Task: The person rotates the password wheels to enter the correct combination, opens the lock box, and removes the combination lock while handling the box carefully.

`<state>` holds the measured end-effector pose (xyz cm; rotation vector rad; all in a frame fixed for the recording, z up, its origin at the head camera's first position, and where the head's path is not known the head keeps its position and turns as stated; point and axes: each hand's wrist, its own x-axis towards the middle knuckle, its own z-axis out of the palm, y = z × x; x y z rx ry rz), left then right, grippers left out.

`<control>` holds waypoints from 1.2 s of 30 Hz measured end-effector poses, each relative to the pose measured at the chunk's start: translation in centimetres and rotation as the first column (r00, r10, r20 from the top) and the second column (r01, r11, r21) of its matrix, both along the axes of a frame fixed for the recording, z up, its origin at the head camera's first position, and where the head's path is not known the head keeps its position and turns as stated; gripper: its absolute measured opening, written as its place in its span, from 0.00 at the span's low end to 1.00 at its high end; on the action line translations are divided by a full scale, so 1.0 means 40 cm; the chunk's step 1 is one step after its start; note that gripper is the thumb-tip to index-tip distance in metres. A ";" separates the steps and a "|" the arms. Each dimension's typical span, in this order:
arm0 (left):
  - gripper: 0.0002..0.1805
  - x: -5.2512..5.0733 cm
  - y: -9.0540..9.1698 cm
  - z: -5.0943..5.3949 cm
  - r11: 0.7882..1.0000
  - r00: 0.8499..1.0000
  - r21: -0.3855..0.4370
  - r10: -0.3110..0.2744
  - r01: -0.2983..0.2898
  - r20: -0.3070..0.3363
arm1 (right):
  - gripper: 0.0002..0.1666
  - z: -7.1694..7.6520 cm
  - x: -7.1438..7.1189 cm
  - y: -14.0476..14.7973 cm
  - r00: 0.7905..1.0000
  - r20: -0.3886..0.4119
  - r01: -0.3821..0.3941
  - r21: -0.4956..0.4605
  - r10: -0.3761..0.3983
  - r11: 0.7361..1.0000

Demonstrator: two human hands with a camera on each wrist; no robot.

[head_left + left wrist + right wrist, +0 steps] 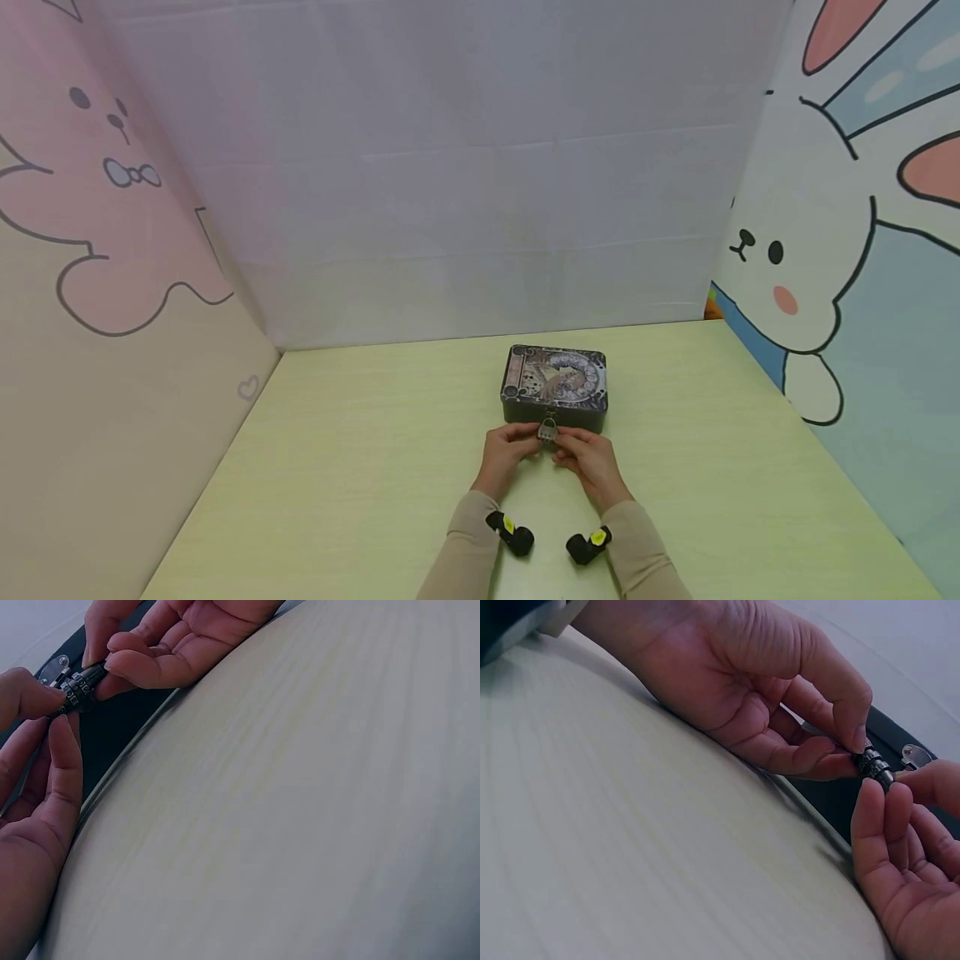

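A dark tin box point(555, 379) with a printed lid sits on the table, its lid down. From the clasp on its front hangs a small metal combination padlock point(547, 432), and its numbered dials point(75, 688) show in the left wrist view. My left hand point(502, 458) pinches the padlock from the left side with thumb and fingers. From the right, my right hand point(596, 468) pinches its other end. The metal clasp plate point(915, 756) is seen beside the fingers in the right wrist view. Fingers partly cover the padlock.
The pale yellow-green table point(360, 467) stretches around the box. A white cloth wall point(465, 183) stands behind it, with cartoon-printed panels point(885, 333) at both sides. Black wrist cameras point(517, 537) are strapped over the sleeves.
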<state>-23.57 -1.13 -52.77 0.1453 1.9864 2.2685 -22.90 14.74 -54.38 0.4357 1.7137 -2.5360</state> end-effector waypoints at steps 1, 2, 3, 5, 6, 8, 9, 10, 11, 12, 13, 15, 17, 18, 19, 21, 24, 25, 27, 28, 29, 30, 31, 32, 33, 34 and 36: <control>0.14 0.001 0.000 0.002 1.000 1.000 -0.002 0.001 -0.001 0.003 | 0.10 0.000 0.000 0.000 1.000 0.000 -0.001 -0.001 0.001 1.000; 0.14 0.003 0.000 0.004 1.000 1.000 -0.004 0.003 -0.003 0.002 | 0.10 0.000 0.000 0.000 1.000 -0.001 -0.002 -0.001 0.002 1.000; 0.14 0.004 0.000 0.005 1.000 1.000 -0.003 0.003 -0.003 0.000 | 0.10 0.000 -0.001 0.001 1.000 -0.002 -0.003 -0.001 0.003 1.000; 0.14 0.003 0.001 0.004 1.000 1.000 -0.002 0.006 -0.006 0.002 | 0.10 -0.001 -0.002 0.001 1.000 -0.003 -0.005 0.000 0.005 1.000; 0.14 0.003 0.001 0.004 1.000 1.000 -0.001 0.005 -0.005 0.008 | 0.10 -0.002 -0.002 0.001 1.000 -0.002 -0.006 -0.001 0.006 1.000; 0.14 0.001 0.001 0.002 1.000 1.000 0.001 0.006 -0.006 0.009 | 0.10 -0.002 -0.002 0.001 1.000 -0.002 -0.007 0.000 0.007 1.000; 0.14 0.001 0.002 0.001 1.000 1.000 0.003 0.007 -0.007 0.009 | 0.10 -0.003 -0.002 0.002 1.000 -0.003 -0.009 0.002 0.009 1.000; 0.14 0.000 0.002 0.000 1.000 1.000 0.005 0.007 -0.007 0.010 | 0.10 -0.003 -0.002 0.002 1.000 -0.003 -0.010 0.002 0.010 1.000; 0.14 -0.001 0.002 0.000 1.000 1.000 0.007 0.006 -0.007 0.010 | 0.10 -0.003 -0.002 0.002 1.000 -0.005 -0.011 0.003 0.011 1.000; 0.14 -0.001 0.002 -0.001 1.000 1.000 0.008 0.005 -0.005 0.011 | 0.10 -0.003 -0.002 0.002 1.000 -0.005 -0.010 0.001 0.010 1.000; 0.14 -0.001 0.002 -0.001 1.000 1.000 0.008 0.005 -0.005 0.009 | 0.10 -0.003 -0.002 0.002 1.000 -0.006 -0.010 0.002 0.010 1.000; 0.14 -0.001 0.002 -0.001 1.000 1.000 0.006 0.005 -0.005 0.008 | 0.10 -0.004 -0.003 0.002 1.000 -0.009 -0.010 0.000 0.010 1.000; 0.14 -0.001 0.002 0.000 1.000 1.000 0.004 0.008 -0.008 0.004 | 0.10 -0.005 -0.003 0.002 1.000 -0.008 -0.009 -0.002 0.009 1.000; 0.14 -0.002 0.002 0.000 1.000 1.000 0.003 0.009 -0.009 0.002 | 0.09 -0.005 -0.003 0.002 1.000 -0.008 -0.008 -0.003 0.008 1.000; 0.14 -0.001 0.003 0.000 1.000 1.000 0.002 0.011 -0.011 0.001 | 0.09 -0.006 -0.004 0.002 1.000 -0.008 -0.008 -0.003 0.008 1.000; 0.14 -0.001 0.003 0.001 1.000 1.000 0.000 0.015 -0.015 -0.001 | 0.09 -0.006 -0.003 0.003 1.000 -0.008 -0.008 -0.004 0.008 1.000; 0.13 -0.006 0.004 -0.005 1.000 1.000 -0.008 0.015 -0.015 0.004 | 0.09 -0.007 -0.004 0.003 1.000 -0.008 -0.007 -0.006 0.007 1.000; 0.14 -0.011 0.005 -0.014 1.000 1.000 -0.009 0.015 -0.015 0.007 | 0.09 -0.007 -0.005 0.003 1.000 -0.009 -0.007 -0.005 0.007 1.000; 0.14 -0.022 0.007 -0.036 1.000 1.000 -0.009 0.018 -0.018 0.013 | 0.09 -0.008 -0.005 0.003 1.000 -0.010 -0.009 -0.006 0.009 1.000; 0.14 -0.029 0.008 -0.047 1.000 1.000 -0.008 0.020 -0.020 0.017 | 0.09 -0.007 -0.005 0.003 1.000 -0.009 -0.008 -0.010 0.008 1.000; 0.14 -0.035 0.009 -0.059 1.000 1.000 -0.004 0.023 -0.023 0.014 | 0.09 -0.007 -0.004 0.003 1.000 -0.008 -0.009 -0.014 0.009 1.000; 0.14 -0.040 0.010 -0.070 1.000 1.000 -0.003 0.026 -0.026 0.014 | 0.09 -0.005 -0.003 0.003 1.000 -0.007 -0.009 -0.018 0.009 1.000; 0.14 -0.041 0.011 -0.074 1.000 0.999 0.003 0.029 -0.030 0.012 | 0.09 -0.004 -0.002 0.004 1.000 -0.010 -0.012 -0.021 0.012 1.000; 0.13 -0.042 0.011 -0.075 0.999 0.999 0.004 0.032 -0.032 0.009 | 0.09 -0.002 -0.001 0.004 1.000 -0.009 -0.013 -0.027 0.013 1.000; 0.13 -0.042 0.012 -0.077 0.999 0.999 0.003 0.033 -0.033 0.008 | 0.09 0.000 0.001 0.004 1.000 -0.009 -0.013 -0.036 0.013 0.999; 0.13 -0.042 0.012 -0.077 0.999 0.999 0.001 0.034 -0.034 0.002 | 0.09 0.002 0.002 0.004 1.000 -0.007 -0.012 -0.047 0.012 0.999; 0.13 -0.042 0.012 -0.077 0.999 0.999 -0.006 0.035 -0.035 0.003 | 0.10 0.005 0.005 0.005 1.000 -0.006 -0.012 -0.067 0.011 0.998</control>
